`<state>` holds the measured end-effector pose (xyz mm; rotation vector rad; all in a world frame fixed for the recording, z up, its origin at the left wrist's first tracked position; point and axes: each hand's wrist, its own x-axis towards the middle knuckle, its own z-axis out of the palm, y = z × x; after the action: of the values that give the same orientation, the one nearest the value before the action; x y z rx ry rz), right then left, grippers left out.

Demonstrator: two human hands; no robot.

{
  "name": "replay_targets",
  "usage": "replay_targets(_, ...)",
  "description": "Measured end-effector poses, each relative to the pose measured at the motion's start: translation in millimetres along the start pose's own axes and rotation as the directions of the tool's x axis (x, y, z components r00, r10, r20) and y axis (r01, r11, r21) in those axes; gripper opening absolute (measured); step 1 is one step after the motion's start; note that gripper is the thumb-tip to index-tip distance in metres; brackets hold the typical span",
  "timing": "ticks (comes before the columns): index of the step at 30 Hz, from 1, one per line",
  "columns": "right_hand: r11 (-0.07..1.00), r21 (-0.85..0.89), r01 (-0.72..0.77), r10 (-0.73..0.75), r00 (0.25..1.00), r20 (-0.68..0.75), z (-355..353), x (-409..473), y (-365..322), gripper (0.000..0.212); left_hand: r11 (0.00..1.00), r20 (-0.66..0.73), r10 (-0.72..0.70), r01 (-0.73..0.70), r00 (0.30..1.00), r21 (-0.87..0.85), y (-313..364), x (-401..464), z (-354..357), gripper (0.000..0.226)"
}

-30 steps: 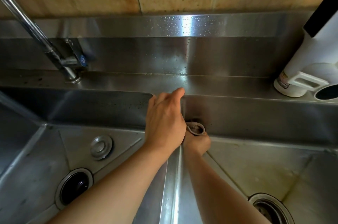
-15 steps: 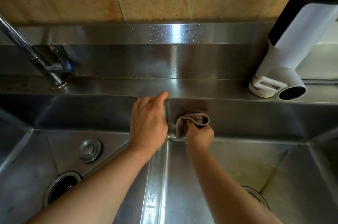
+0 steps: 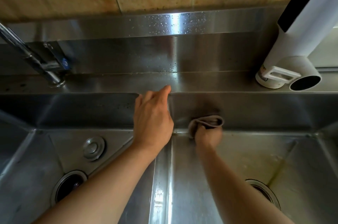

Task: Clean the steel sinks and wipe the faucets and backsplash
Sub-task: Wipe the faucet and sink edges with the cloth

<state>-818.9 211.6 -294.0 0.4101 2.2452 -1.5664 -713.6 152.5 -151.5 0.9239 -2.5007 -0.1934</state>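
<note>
Since the earlier frames the right hand (image 3: 208, 135) and its cloth (image 3: 206, 123) have slid right, away from the divider (image 3: 164, 169), along the back wall of the right sink (image 3: 256, 110); it was tucked into the corner by the divider before. Left hand (image 3: 152, 119) barely shifted, braced on the divider's far end, fingers loosely extended, forefinger reaching the ledge, holding nothing. Right hand is clamped around the bunched brown cloth, pressing it on the back wall just right of the divider, low near the floor seam. It looks slightly blurred, probably mid-stroke.

Step in hand: wiping the right sink's back wall. To do it well, keep the cloth flat to the steel, overlap strokes, work away from the divider and drag through the bottom seam where grime sits.

Left sink (image 3: 54, 141) is left of the divider, steel faucet (image 3: 36, 62) far left behind it, white faucet (image 3: 296, 44) far right. Backsplash (image 3: 173, 22) behind the divider is dotted with droplets, apparently not wiped yet.
</note>
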Motion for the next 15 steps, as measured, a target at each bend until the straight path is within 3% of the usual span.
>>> replay_targets(3,0.993,-0.098,-0.07,0.083,0.986,0.146,35.0,-26.3,11.1,0.042,1.0,-0.034,0.011,-0.01,0.999,0.023,1.8,0.3,-0.6,0.055)
replay_targets(9,0.97,-0.227,-0.086,0.125,0.979,0.163,30.2,-9.8,6.2,0.039,1.0,0.007,-0.001,0.001,1.0,0.007,-2.5,0.0,-0.4,0.059)
replay_targets(12,0.982,-0.169,-0.084,0.101,0.99,0.096,-0.1,16.5,5.4,0.027,1.0,0.033,0.011,-0.011,0.999,0.01,-2.3,-1.1,-1.2,0.058)
replay_targets(15,0.986,0.026,-0.167,0.167,0.986,0.004,-37.2,47.7,0.9,0.023,1.0,0.054,-0.008,0.008,0.999,0.001,-1.1,-1.8,-1.7,0.057)
